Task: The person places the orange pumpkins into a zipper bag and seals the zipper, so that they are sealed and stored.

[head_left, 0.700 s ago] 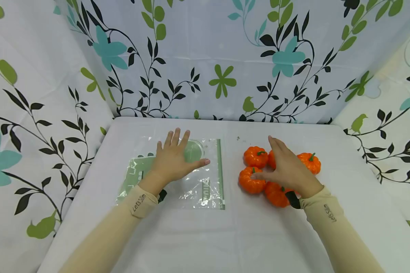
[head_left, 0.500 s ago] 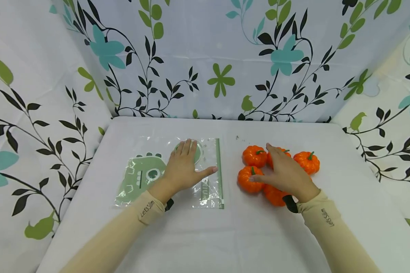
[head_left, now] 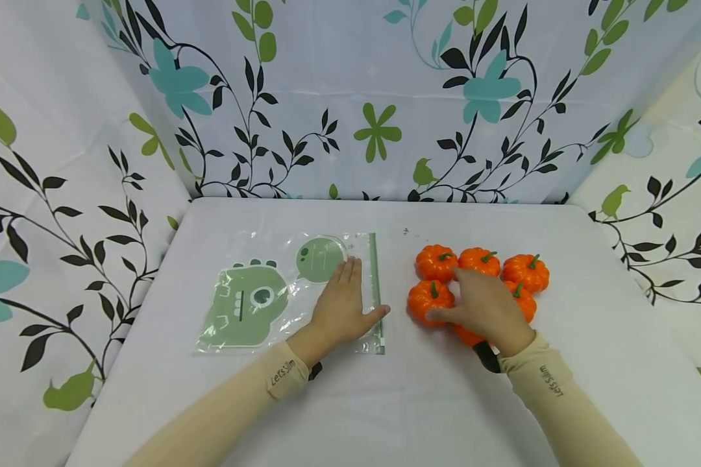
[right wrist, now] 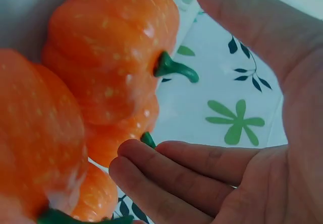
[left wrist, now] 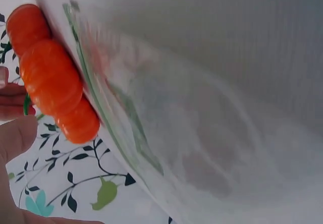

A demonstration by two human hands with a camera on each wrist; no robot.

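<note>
A clear zip bag (head_left: 300, 305) with a green dinosaur print lies flat on the left half of the table. Over its right part, near the green zip edge, is my left hand (head_left: 340, 310), fingers straight and thumb out toward the pumpkins; whether it touches the bag I cannot tell. Several small orange pumpkins (head_left: 437, 263) with green stems sit grouped at the right. Above them my right hand (head_left: 483, 310) spreads its thumb and fingers around the front left pumpkin (head_left: 428, 295), without a visible grip. In the right wrist view a pumpkin (right wrist: 111, 47) sits beyond the relaxed fingers (right wrist: 202, 173).
A white cloth covers the table (head_left: 350, 415). Patterned curtains (head_left: 327, 84) with leaves and flowers hang behind it and at both sides.
My left hand has moved right across the bag toward its zip edge, uncovering the dinosaur print. My right hand has lowered slightly, nearer the pumpkins, and its fingers have bent a little.
</note>
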